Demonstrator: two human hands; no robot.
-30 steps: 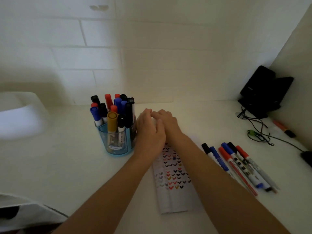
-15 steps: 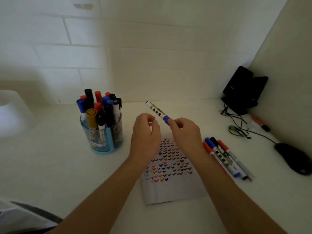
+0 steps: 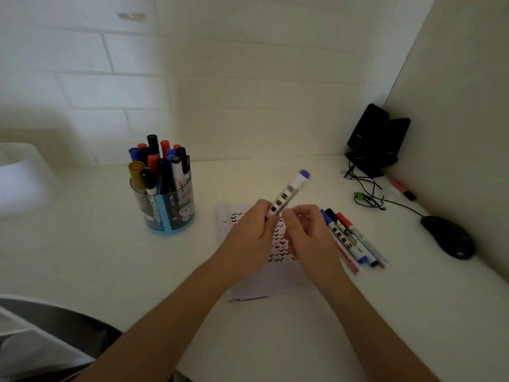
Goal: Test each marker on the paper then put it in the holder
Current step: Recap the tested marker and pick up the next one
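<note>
My left hand point(image 3: 252, 230) grips the marker point(image 3: 287, 193) by its lower end, blue end slanting upper right, over the paper point(image 3: 256, 285) mid-frame. My right hand point(image 3: 305, 230) curls beside it; I cannot tell whether it holds anything. The holder point(image 3: 176, 210) stands centre left.

holder point(image 3: 176, 213) left of paper point(image 3: 264, 282) | loose markers point(image 3: 349, 238) right of paper

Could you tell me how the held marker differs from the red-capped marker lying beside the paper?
The held marker has a blue end; the red-capped marker a red one. The held marker is tilted off the desk, in the left hand; the red-capped marker lies flat. Both barrels are white.
</note>
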